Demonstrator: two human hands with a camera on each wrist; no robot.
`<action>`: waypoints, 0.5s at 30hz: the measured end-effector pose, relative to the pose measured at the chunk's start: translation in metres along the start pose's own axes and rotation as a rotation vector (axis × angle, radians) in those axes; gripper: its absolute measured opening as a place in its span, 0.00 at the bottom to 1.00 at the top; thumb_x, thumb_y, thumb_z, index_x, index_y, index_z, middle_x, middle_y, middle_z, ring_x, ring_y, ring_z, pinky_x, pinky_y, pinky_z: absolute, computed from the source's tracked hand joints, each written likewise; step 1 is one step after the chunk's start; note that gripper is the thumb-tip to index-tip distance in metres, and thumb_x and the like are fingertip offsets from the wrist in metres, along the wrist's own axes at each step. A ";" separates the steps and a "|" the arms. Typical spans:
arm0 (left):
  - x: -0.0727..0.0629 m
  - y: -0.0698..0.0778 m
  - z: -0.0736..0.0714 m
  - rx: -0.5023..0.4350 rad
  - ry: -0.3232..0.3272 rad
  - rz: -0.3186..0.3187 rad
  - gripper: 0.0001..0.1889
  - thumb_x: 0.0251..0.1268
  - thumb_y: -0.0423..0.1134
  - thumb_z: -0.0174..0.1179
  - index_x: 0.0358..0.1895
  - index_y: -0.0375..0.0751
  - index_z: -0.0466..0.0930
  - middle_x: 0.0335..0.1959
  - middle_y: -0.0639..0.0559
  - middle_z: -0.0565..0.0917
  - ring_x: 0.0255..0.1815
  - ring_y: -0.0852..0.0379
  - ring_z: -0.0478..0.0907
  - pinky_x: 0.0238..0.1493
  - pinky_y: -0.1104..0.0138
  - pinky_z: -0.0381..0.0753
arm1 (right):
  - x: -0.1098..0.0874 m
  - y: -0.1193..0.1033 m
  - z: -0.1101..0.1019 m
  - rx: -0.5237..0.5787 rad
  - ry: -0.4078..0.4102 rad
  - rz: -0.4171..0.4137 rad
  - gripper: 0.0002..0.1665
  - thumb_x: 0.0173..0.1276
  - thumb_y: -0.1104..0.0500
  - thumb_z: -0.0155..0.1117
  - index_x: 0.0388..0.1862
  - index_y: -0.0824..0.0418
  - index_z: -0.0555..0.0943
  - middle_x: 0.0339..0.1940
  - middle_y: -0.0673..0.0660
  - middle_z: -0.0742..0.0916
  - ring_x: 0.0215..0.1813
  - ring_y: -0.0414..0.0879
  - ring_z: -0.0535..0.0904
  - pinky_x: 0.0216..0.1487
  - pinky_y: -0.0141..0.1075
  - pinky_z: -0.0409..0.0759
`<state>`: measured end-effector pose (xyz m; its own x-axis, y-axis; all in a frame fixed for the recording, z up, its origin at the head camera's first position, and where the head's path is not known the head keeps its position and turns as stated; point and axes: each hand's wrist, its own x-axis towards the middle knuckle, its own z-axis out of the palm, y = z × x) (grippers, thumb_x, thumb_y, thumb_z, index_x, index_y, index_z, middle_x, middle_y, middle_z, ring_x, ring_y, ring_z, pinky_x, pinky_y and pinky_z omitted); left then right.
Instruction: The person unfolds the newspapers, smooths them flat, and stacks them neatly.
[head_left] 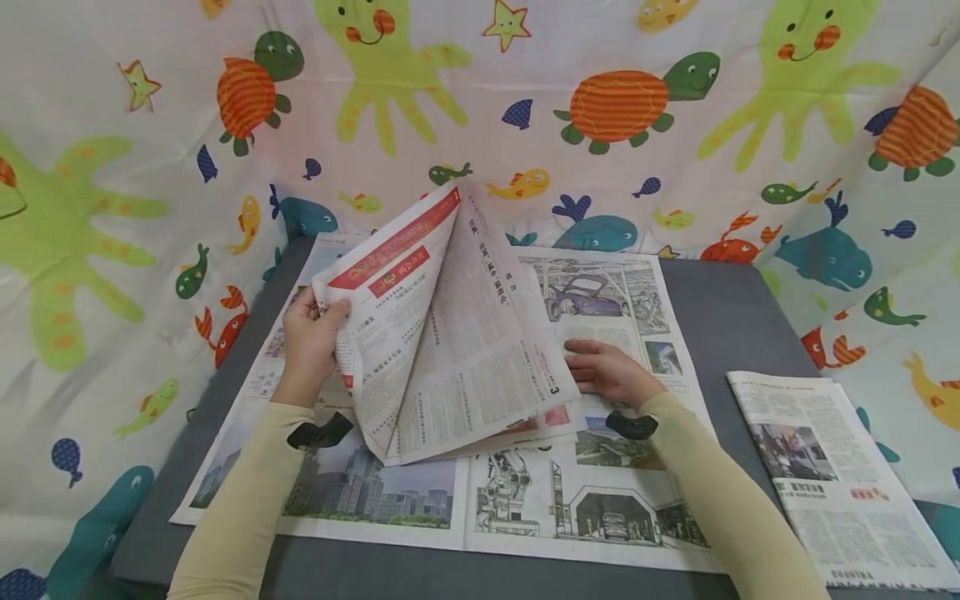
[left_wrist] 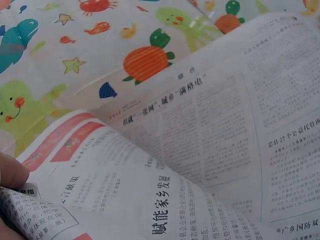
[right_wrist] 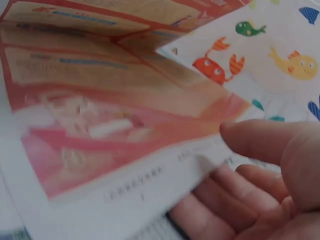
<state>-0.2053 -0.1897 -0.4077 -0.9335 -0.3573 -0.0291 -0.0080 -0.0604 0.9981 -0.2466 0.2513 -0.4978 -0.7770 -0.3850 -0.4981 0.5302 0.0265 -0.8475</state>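
Observation:
In the head view a folded newspaper [head_left: 480, 358] is lifted above larger spread newspaper pages [head_left: 375, 525]. Its left part curls over, showing a red headline strip. My left hand [head_left: 309, 337] pinches the curled left edge between thumb and fingers; in the left wrist view only the fingertips [left_wrist: 12, 172] show beside the paper. My right hand [head_left: 611, 371] is at the newspaper's right edge, fingers extended. In the right wrist view the thumb [right_wrist: 260, 140] is apart from the fingers, and some fingertips pass behind the edge of a red-and-pink printed page [right_wrist: 125, 125].
A second folded newspaper [head_left: 840, 483] lies at the right end of the grey table [head_left: 720, 325]. Behind and at both sides hangs a white cloth [head_left: 465, 125] printed with sea animals. Each wrist carries a black strap piece [head_left: 321, 432].

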 end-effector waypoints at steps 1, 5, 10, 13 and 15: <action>0.001 -0.001 -0.001 -0.001 -0.002 0.000 0.26 0.73 0.33 0.60 0.72 0.42 0.71 0.55 0.52 0.81 0.49 0.62 0.84 0.44 0.74 0.86 | 0.000 -0.001 0.002 -0.030 0.012 0.004 0.41 0.80 0.62 0.55 0.84 0.62 0.49 0.45 0.47 0.88 0.47 0.43 0.89 0.46 0.36 0.88; 0.006 -0.001 -0.004 -0.013 0.018 -0.023 0.26 0.73 0.34 0.61 0.72 0.45 0.71 0.58 0.50 0.80 0.51 0.61 0.83 0.44 0.75 0.86 | 0.005 -0.001 0.010 -0.101 0.064 0.004 0.40 0.77 0.64 0.57 0.83 0.64 0.54 0.42 0.46 0.88 0.43 0.41 0.88 0.44 0.34 0.87; 0.012 0.002 -0.011 -0.099 0.083 -0.048 0.26 0.72 0.34 0.62 0.71 0.48 0.73 0.62 0.49 0.79 0.56 0.56 0.82 0.43 0.75 0.86 | 0.004 -0.001 0.014 -0.089 0.093 -0.026 0.41 0.74 0.68 0.58 0.82 0.67 0.55 0.36 0.43 0.90 0.39 0.37 0.87 0.41 0.32 0.85; 0.016 -0.002 -0.013 -0.160 0.102 -0.053 0.25 0.72 0.32 0.61 0.71 0.48 0.73 0.63 0.50 0.78 0.60 0.54 0.80 0.49 0.71 0.87 | -0.008 0.000 0.003 -0.043 0.106 -0.040 0.41 0.75 0.68 0.58 0.82 0.66 0.55 0.37 0.41 0.90 0.40 0.36 0.87 0.41 0.32 0.85; 0.019 -0.006 -0.015 -0.214 0.114 -0.071 0.26 0.72 0.29 0.60 0.71 0.47 0.73 0.63 0.50 0.77 0.63 0.53 0.78 0.57 0.66 0.85 | -0.018 0.001 -0.008 -0.020 0.109 -0.050 0.41 0.75 0.68 0.58 0.82 0.66 0.54 0.39 0.41 0.90 0.41 0.37 0.88 0.43 0.33 0.86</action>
<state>-0.2171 -0.2100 -0.4153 -0.8868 -0.4471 -0.1168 0.0152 -0.2809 0.9596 -0.2346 0.2652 -0.4912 -0.8350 -0.2835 -0.4716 0.4843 0.0283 -0.8744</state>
